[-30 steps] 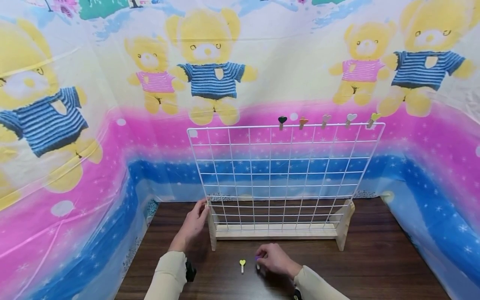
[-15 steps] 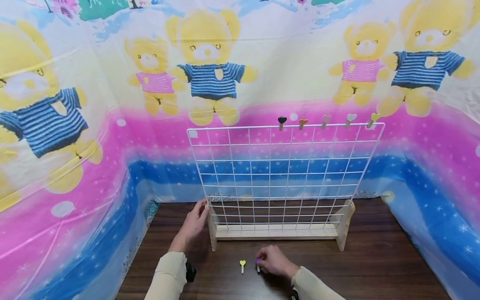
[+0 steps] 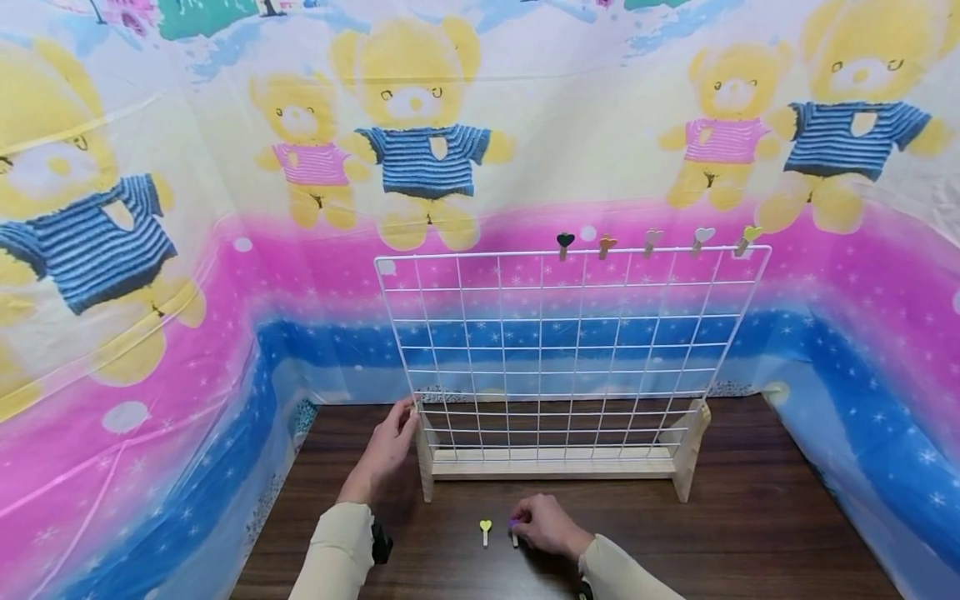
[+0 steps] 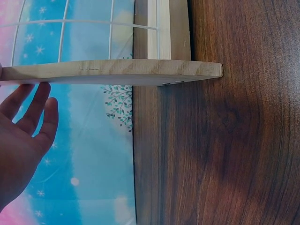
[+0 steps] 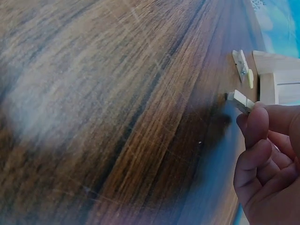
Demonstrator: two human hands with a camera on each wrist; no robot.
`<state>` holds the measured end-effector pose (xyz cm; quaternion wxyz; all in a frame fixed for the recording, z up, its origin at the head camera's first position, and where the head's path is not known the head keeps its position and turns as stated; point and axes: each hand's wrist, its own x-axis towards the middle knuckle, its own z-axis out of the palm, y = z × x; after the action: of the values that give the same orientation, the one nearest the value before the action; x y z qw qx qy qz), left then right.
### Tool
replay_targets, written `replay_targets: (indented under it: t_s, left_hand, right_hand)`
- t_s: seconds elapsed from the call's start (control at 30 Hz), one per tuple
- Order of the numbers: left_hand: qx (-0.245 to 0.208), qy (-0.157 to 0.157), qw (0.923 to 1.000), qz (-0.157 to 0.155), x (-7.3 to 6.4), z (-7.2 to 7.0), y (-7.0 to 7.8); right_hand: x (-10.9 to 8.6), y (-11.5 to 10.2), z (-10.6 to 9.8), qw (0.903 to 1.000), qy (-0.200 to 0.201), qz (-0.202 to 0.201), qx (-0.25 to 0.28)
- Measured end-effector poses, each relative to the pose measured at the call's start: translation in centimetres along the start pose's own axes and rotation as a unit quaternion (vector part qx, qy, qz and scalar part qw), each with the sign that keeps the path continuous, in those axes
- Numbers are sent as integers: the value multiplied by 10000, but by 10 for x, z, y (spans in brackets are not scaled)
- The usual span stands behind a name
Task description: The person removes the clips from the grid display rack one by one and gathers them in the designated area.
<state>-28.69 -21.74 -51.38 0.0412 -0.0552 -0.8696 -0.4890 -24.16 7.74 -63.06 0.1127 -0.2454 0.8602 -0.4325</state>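
My right hand (image 3: 549, 523) pinches a small wooden clothespin (image 5: 241, 101) between thumb and fingertips, low over the table. Its purple top peeks out at the fingertips in the head view. To its left lies another clothespin (image 3: 485, 532), topped with a yellow heart. My left hand (image 3: 387, 443) holds the upper end of the left wooden leg (image 4: 112, 69) of a white wire grid rack (image 3: 577, 333). Three of its fingertips meet the leg's outer face in the left wrist view; the thumb is hidden there.
Several heart clothespins, among them a dark green one (image 3: 564, 243) and a yellow one (image 3: 747, 239), line the right part of the rack's top bar. The rack stands on a dark wooden table (image 3: 757, 517). A bear-print cloth (image 3: 570, 108) hangs around the table's back and sides.
My right hand shifts very slightly down and left, still pinching the purple clothespin. The left hand, the rack and the yellow clothespin on the table stay in place.
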Motion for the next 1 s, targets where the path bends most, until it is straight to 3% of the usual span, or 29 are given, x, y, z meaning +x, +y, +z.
replay_targets:
  t_s: [0.33, 1.0]
  left_hand:
    - [-2, -20, 10000, 19, 0, 0, -1]
    - [31, 1, 10000, -85, -1, 0, 2]
  right_hand:
    - [3, 5, 0, 9919, 224, -523, -1133]
    - [7, 6, 10, 9846, 504, -740, -1499]
